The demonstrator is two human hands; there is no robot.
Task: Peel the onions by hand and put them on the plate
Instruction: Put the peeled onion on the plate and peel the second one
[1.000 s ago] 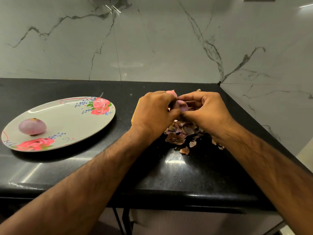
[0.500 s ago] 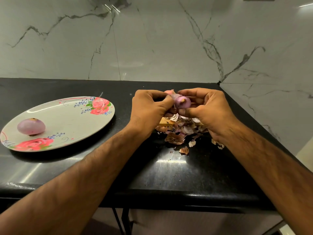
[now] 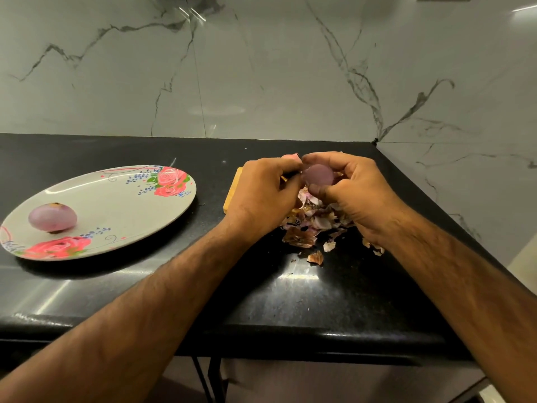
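Observation:
A small purple onion [image 3: 317, 175] is held above a heap of peels [image 3: 312, 221] on the black counter. My right hand [image 3: 353, 189] grips it from the right, fingers over its top and thumb under it. My left hand [image 3: 263, 191] is curled beside it on the left, its fingertips at the onion's left edge; what they pinch is hidden. A peeled onion [image 3: 52, 217] lies on the left part of the floral plate [image 3: 116, 210], far left of both hands.
A wooden board [image 3: 232, 189] lies under my left hand, mostly hidden. Loose peel scraps [image 3: 316, 257] lie nearer the front. The counter [image 3: 334, 301] meets marble walls behind and to the right; its front edge is close to me.
The onion has turned in my hands so a smooth purple side faces me. My hands sit slightly higher and closer together than one second ago.

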